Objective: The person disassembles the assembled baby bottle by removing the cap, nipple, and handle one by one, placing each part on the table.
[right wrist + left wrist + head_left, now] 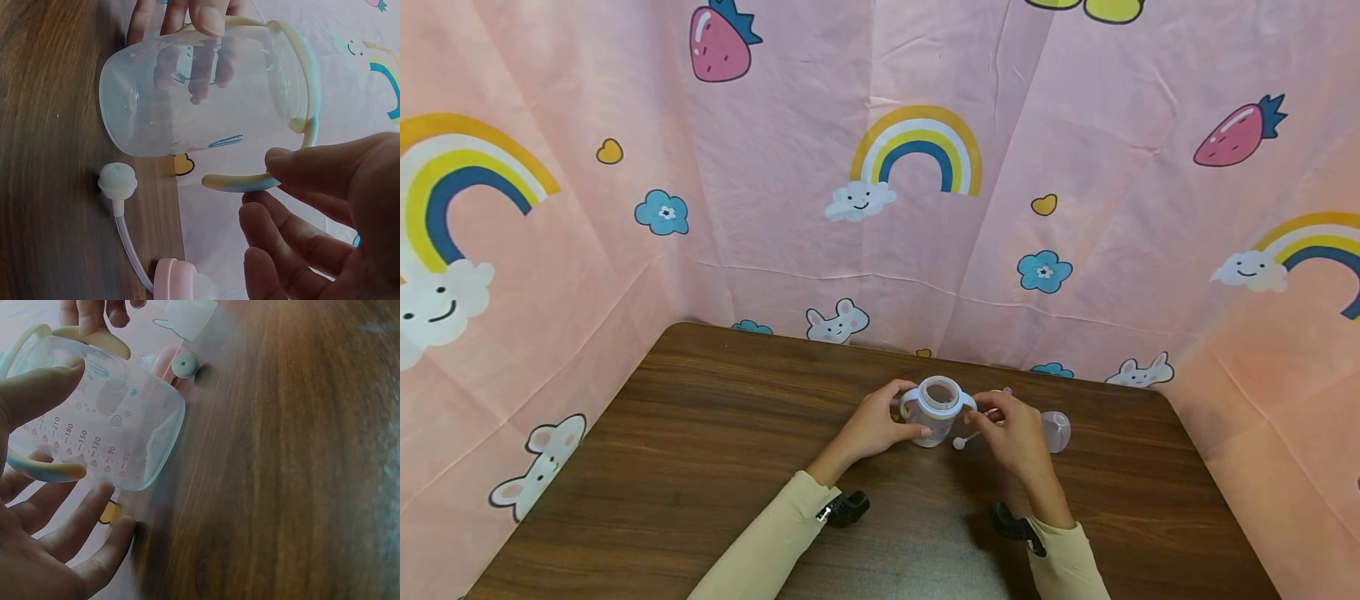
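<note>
A clear baby bottle (931, 429) stands upright on the table with an uncovered neck, printed volume marks (94, 450) and a pale two-handled ring (939, 410) round its top. My left hand (880, 423) holds it from the left, thumb on the wall and fingers on the far side near that handle. With thumb and fingers, my right hand (1018, 433) pinches the right handle (236, 183). Beside the bottle, partly behind my right hand, lies a pink collar (172, 280) with a thin straw (132, 250) ending in a round white weight (117, 181).
A clear dome-shaped cap (1057, 432) lies on the wooden table (700, 433) just right of my right hand. Behind and at both sides hangs a pink printed cloth (790, 225), meeting the table's far edge.
</note>
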A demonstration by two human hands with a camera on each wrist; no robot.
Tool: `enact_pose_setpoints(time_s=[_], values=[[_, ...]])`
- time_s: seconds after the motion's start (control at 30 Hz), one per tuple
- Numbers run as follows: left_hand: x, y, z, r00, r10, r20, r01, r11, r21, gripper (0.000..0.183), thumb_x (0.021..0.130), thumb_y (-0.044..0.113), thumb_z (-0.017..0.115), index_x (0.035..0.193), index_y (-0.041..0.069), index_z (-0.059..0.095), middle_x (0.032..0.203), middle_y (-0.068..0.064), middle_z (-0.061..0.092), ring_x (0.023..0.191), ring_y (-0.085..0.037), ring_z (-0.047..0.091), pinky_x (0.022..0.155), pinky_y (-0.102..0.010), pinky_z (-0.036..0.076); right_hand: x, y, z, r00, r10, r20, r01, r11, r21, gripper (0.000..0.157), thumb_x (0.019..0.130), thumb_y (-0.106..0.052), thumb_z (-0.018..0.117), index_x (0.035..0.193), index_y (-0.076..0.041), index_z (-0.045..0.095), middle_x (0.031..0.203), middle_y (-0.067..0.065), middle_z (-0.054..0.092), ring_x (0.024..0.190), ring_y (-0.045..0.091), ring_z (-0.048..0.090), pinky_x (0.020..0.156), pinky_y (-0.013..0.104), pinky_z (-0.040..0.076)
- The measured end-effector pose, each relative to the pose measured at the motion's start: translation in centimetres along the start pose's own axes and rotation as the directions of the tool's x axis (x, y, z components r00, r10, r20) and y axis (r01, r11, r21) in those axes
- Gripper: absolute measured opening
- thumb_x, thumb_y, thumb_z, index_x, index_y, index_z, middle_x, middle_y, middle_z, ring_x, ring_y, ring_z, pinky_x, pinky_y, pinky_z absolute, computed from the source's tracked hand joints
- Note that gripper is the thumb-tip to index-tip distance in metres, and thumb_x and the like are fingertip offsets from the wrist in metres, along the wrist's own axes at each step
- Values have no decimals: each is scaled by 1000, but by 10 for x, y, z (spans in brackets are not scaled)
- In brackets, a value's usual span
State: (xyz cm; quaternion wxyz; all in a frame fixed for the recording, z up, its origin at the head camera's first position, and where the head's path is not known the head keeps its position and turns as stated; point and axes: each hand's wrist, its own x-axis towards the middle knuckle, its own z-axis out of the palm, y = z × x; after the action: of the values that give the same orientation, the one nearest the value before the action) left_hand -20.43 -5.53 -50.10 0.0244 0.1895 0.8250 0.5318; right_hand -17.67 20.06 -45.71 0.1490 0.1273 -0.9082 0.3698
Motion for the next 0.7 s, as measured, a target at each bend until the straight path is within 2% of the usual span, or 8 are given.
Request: enact_pose_setpoints(time_s=[0.47,0.7], values=[[0,0,1,1000,9,-5,-9,1000,-1,68,89,25,97,145,8,63,142,-9,70,125,-32,70,92,-43,56,-1,-1,-1,1000,-1,-7,1,1000,-12,15,92,-4,89,106,-7,83,91,3,80,81,22,76,74,41,65],[0,-1,1,1000,14,-3,-14,1000,-10,67,89,25,96,145,8,63,144,-10,69,126,-34,70,95,-46,58,1,0,-2,1000,-12,-18,12,1000,-5,15,92,-2,88,105,-6,83,89,4,80,79,21,76,73,38,65]])
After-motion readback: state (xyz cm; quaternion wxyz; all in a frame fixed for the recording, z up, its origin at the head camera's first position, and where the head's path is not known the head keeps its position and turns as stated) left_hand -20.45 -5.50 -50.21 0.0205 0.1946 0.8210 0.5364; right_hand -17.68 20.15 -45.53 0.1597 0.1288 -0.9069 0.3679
